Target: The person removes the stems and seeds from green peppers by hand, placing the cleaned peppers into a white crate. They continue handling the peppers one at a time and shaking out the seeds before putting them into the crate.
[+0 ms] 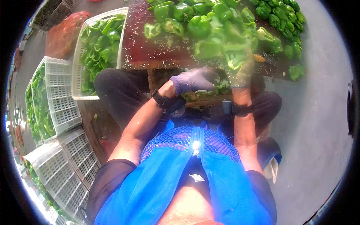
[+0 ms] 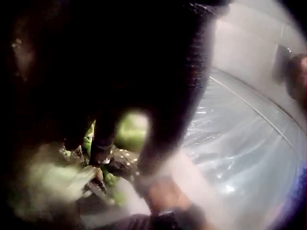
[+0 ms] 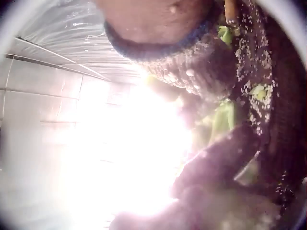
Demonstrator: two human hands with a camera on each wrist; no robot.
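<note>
Green bell peppers (image 1: 198, 28), many of them cut, lie heaped on the dark red seed-strewn table (image 1: 137, 45). At the table's near edge, my right hand (image 1: 242, 73), in a seed-speckled glove, grips a cut bell pepper (image 1: 234, 62), blurred in the head view. In the right wrist view, glare hides part of that hand, with pale green flesh (image 3: 223, 122) by its fingers (image 3: 218, 158). My left hand (image 1: 191, 80), in a purple glove, hovers over green scraps (image 1: 223, 87) below the edge. Its dark fingers (image 2: 160, 136) reach down, apart, over seedy scraps (image 2: 120, 163) in the left wrist view.
A white crate (image 1: 77, 71) of green peppers stands left of the table. Further left are more white slatted crates (image 1: 62, 97) and a red sack (image 1: 65, 33). Whole green peppers (image 1: 279, 13) lie at the far right. Grey floor (image 1: 315, 123) extends along the right side.
</note>
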